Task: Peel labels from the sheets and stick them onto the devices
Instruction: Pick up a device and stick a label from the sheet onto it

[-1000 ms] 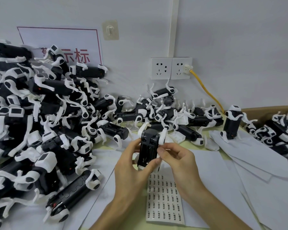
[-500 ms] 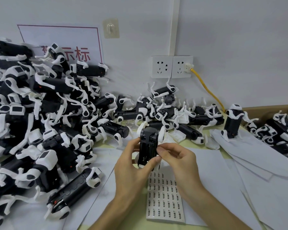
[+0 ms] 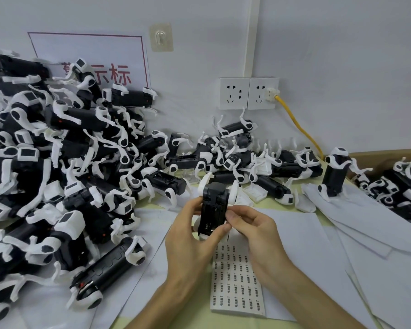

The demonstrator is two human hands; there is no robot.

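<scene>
The step in hand looks like the sticking itself: the left hand (image 3: 195, 236) grips one black-and-white device (image 3: 214, 210) upright, fingers curled round its left side and thumb across its lower end, with the dark underside turned toward the person. The right hand (image 3: 254, 231) has its thumb and forefinger pinched together against the device's right edge; a label may be between the fingertips (image 3: 230, 216), but it is too small to tell. The label sheet (image 3: 237, 281) lies flat on the worktop (image 3: 190, 317) directly below both hands, partly covered by the right wrist, with many rows of labels left. A big pile of devices (image 3: 57, 174) sits to the left of the left hand. Next, I judge, the label needs pressing down flat and square, then the device set aside and another label lifted from the sheet.
</scene>
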